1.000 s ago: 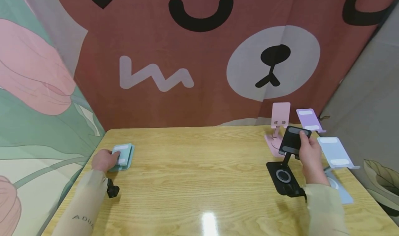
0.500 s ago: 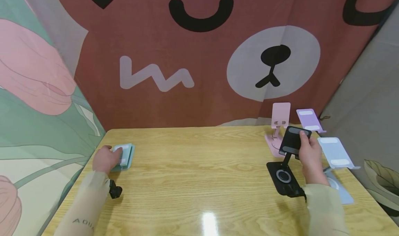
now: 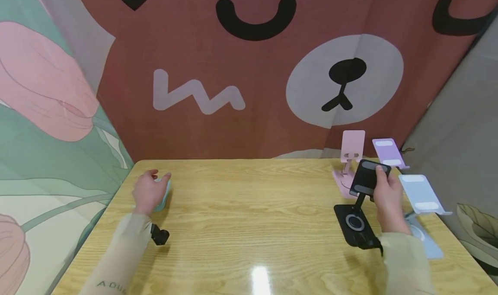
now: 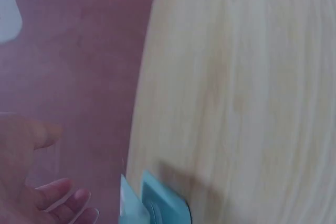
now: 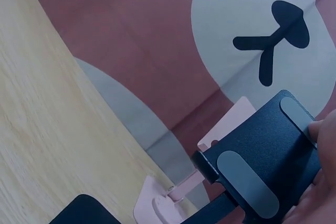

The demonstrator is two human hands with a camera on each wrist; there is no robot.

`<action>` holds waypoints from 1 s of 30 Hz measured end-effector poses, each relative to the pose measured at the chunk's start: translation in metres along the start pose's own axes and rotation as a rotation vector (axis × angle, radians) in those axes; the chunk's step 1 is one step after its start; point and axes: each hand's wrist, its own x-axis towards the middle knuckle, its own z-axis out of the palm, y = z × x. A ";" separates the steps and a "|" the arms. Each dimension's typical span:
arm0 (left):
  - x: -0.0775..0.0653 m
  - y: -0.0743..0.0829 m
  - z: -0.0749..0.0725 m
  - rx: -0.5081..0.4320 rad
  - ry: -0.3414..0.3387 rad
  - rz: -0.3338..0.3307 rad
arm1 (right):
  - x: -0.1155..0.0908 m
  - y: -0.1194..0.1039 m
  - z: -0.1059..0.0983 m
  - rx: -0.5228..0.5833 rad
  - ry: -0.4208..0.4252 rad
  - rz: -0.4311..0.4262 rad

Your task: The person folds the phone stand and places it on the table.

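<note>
My left hand hovers over a folded teal phone stand on the table's left side, covering most of it. In the left wrist view, its thumb and fingers are spread apart and clear of the teal stand. At the right, my right hand grips the upper plate of a black phone stand between thumb and fingers. That stand's arm is raised, and its flat base with a grey ring is below. In the right wrist view, the thumb presses the edge of the black plate.
Behind the black stand is a pink phone stand, unfolded. A purple stand and a light blue stand stand along the right edge of the wooden table. A printed bear cloth hangs behind.
My left hand has let go of the teal stand, moved right and up over it, and spread its fingers. The right hand keeps its grip on the black stand. The head view shifted slightly.
</note>
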 end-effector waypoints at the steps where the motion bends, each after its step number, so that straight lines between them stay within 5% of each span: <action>1: -0.001 0.003 0.001 -0.018 -0.005 0.005 | 0.000 0.000 0.001 -0.004 0.004 -0.006; 20: -0.020 0.029 0.030 -0.292 -0.154 -0.010 | -0.020 -0.029 0.028 0.022 -0.009 -0.098; 30: -0.035 0.045 0.052 -0.410 -0.144 0.009 | -0.033 -0.045 0.040 0.215 -0.020 -0.106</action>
